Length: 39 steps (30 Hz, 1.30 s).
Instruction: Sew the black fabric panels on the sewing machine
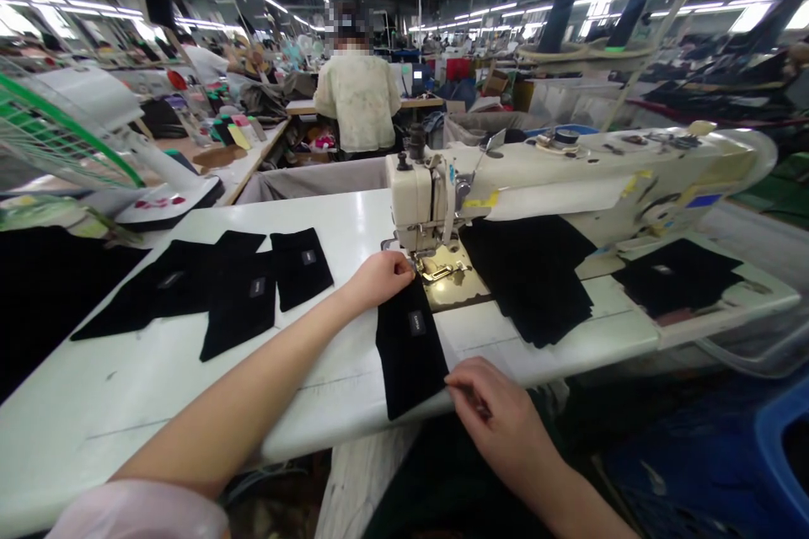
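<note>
A black fabric piece [409, 345] with a small label lies on the white table [190, 379], its far end under the presser foot of the cream sewing machine [569, 177]. My left hand [379, 278] rests with curled fingers on the piece's far end beside the needle. At the table's front edge my right hand [499, 421] pinches the piece's near right corner.
Several labelled black pieces [215, 286] lie spread to the left. A black stack [531, 278] sits under the machine arm, another [676, 278] at the right. A green fan [56, 135] stands far left. A person [357, 97] stands ahead, back turned. A blue bin [784, 446] sits low right.
</note>
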Motion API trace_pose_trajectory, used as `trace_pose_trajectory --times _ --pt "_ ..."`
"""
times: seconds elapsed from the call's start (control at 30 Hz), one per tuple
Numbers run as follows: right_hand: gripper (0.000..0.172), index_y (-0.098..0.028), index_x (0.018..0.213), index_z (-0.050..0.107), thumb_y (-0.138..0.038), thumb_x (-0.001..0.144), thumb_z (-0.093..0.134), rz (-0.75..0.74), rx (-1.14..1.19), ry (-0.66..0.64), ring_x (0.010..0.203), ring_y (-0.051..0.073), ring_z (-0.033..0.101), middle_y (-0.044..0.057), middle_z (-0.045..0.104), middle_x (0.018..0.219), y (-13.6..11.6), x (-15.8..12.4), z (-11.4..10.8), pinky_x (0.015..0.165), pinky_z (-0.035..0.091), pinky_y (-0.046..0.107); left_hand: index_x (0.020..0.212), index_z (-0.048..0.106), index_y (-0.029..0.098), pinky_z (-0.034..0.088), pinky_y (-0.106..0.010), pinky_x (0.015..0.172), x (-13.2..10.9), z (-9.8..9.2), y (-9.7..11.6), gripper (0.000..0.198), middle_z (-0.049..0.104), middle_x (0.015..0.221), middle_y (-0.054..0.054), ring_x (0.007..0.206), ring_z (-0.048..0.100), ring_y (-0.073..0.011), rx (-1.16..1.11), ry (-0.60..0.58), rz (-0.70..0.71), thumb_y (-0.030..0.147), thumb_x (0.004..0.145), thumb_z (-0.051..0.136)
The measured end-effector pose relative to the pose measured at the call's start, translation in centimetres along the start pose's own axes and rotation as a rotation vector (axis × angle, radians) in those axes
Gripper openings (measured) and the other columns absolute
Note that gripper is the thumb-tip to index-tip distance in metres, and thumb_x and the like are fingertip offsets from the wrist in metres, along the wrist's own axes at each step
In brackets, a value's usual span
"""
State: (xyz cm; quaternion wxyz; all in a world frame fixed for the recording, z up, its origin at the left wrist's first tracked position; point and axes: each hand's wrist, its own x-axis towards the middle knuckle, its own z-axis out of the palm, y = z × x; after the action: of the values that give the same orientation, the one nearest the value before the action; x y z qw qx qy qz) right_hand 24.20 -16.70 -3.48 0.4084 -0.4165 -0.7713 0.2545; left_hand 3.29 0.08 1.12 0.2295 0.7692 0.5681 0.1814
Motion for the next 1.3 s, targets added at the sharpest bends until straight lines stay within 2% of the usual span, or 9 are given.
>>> trace_pose_trajectory --times 0.07,0.17,0.27,0.4,1.07,1.3 --pt "0.024 -0.019 0.097 0.057 -0.002 0.087 0.043 -0.050 -0.064 -0.054 0.078 0.016 0.059 0.005 0.061 0.091 0.0 0.2 -0.4 0.068 0.046 0.026 0.062 0.057 0.019 0.037 -0.025 0.061 0.2 0.0 0.0 0.015 0.059 0.062 0.002 0.059 0.053 -0.0135 0.011 -0.004 -0.010 0.020 0.077 0.058" --pt "0.031 -0.019 0.096 0.056 0.001 0.080 0.039 -0.067 -0.190 -0.145 0.074 0.017 0.057 0.007 0.059 0.098 -0.2 0.5 -0.8 0.062 0.043 0.028 0.062 0.057 0.019 0.037 -0.026 0.061 0.5 0.1 -0.1 0.014 0.060 0.062 0.001 0.059 0.053 -0.0139 0.024 0.006 -0.038 0.019 0.076 0.058" --pt "0.034 -0.019 0.094 0.054 0.003 0.072 0.039 -0.049 -0.221 -0.200 0.068 0.015 0.054 0.006 0.056 0.098 -0.2 0.7 -0.9 0.057 0.039 0.027 0.061 0.057 0.019 0.038 -0.026 0.061 0.7 0.3 -0.3 0.015 0.060 0.063 0.001 0.060 0.054 -0.0147 0.031 0.017 -0.064 0.020 0.076 0.058" --pt "0.038 -0.020 0.096 0.051 0.004 0.069 0.040 0.017 -0.204 -0.242 0.073 0.016 0.055 0.005 0.055 0.098 -0.1 0.8 -0.6 0.061 0.041 0.027 0.060 0.057 0.019 0.037 -0.027 0.061 0.8 0.5 -0.4 0.016 0.059 0.060 0.001 0.059 0.053 -0.0149 0.035 0.031 -0.091 0.022 0.076 0.058" --pt "0.024 -0.022 0.089 0.048 0.000 0.084 0.042 0.084 -0.141 -0.197 0.075 0.016 0.056 0.002 0.055 0.093 -0.4 1.4 -0.6 0.064 0.039 0.027 0.058 0.054 0.020 0.032 -0.028 0.056 1.2 0.7 -0.6 0.018 0.057 0.057 0.001 0.055 0.050 -0.0144 0.039 0.046 -0.123 0.026 0.075 0.056" --pt "0.027 -0.022 0.089 0.048 0.002 0.080 0.042 0.118 -0.136 -0.208 0.076 0.015 0.056 0.001 0.055 0.093 -0.6 1.3 -0.7 0.066 0.039 0.027 0.058 0.055 0.020 0.033 -0.028 0.055 1.2 0.5 -0.5 0.022 0.056 0.055 0.001 0.056 0.052 -0.0154 0.039 0.028 -0.130 0.030 0.077 0.056"
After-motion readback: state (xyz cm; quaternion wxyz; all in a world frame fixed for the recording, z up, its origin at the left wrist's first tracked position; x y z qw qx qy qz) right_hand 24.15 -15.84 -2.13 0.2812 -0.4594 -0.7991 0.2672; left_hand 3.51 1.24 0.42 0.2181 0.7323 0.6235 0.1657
